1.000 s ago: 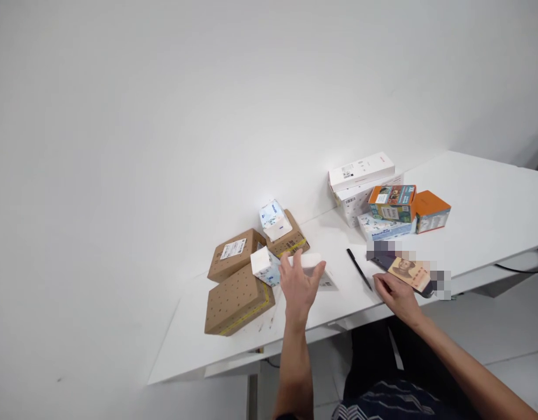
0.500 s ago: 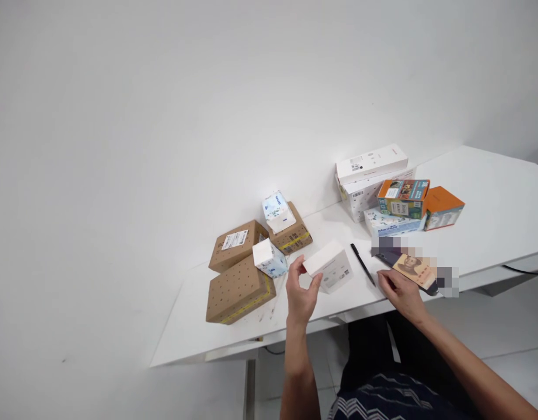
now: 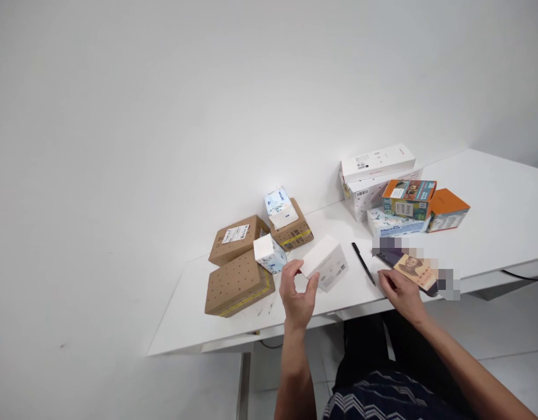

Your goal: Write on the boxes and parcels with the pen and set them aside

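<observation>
Head: white box [image 3: 332,270] between hands [image 3: 299,300] [image 3: 401,296]

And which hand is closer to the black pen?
Right. The right hand is just right of the black pen, fingers near its lower end; the left hand is farther off to the pen's left, at the white box.

Left hand [image 3: 299,294]: white box [image 3: 331,267], tilted, gripped at one end;
Right hand [image 3: 402,296]: curled; near black pen [image 3: 363,263], portrait-printed item [image 3: 411,267];
Brown cartons [image 3: 239,284]: three, dotted; patterned blue-white packs [image 3: 278,205] against them
</observation>
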The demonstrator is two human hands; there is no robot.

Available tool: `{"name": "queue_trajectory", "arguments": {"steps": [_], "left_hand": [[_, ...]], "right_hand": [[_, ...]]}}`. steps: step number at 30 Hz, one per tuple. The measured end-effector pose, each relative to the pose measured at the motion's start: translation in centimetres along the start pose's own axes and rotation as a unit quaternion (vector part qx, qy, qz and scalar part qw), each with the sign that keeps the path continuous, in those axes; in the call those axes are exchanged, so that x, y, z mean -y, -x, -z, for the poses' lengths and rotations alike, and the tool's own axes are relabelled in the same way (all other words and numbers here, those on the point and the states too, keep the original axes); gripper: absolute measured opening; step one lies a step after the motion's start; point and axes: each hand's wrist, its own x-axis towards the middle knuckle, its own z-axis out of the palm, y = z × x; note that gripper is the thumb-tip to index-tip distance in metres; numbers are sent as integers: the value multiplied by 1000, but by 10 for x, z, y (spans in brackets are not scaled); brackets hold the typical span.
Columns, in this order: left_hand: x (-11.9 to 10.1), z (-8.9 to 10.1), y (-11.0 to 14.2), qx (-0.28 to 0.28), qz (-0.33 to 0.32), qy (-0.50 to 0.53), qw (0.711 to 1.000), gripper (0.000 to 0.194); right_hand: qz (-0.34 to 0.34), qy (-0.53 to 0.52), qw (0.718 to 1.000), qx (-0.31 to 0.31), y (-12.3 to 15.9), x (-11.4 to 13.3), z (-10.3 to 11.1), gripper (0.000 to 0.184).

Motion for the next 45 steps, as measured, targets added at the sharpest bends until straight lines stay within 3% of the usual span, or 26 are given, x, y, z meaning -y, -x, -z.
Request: {"name": "queue_trajectory", "arguments": {"steps": [5, 7, 12, 17, 21, 24, 28, 32, 38, 43, 45], "left_hand": [[7, -4, -6, -22, 186, 91, 978, 33], [13, -6, -7, -17, 231, 117, 966, 36], [24, -12, -6, -20, 261, 132, 956, 38], [37, -25, -5, -26, 281, 141, 949, 37], [57, -39, 2, -17, 307, 147, 940, 37], [72, -48, 13, -11, 334, 152, 930, 38], [86, -54, 22, -29, 366, 175, 913, 39], [91, -59, 22, -59, 387, 212, 895, 41], [88, -63, 18, -97, 403, 270, 869, 44], [87, -61, 17, -129, 425, 305, 842, 41], [87, -59, 17, -137, 433, 314, 834, 39]], "right_hand": [[-11, 3, 1000, 8, 2, -3, -1, 19], [-17, 3, 1000, 12, 3, -4, -1, 20], [-47, 16, 998, 43, -5, -1, -2, 23], [-119, 153, 969, 153, -31, 16, -16, 35], [-169, 164, 949, 211, -47, 25, -30, 18], [-186, 117, 952, 212, -51, 23, -32, 12], [-213, 9, 956, 201, -53, 18, -18, 25], [-261, -137, 939, 178, -50, 17, 2, 32], [-308, -328, 887, 101, -48, 18, 17, 46], [-368, -481, 794, 39, -46, 25, 22, 38], [-369, -509, 778, 9, -46, 29, 24, 33]]}}
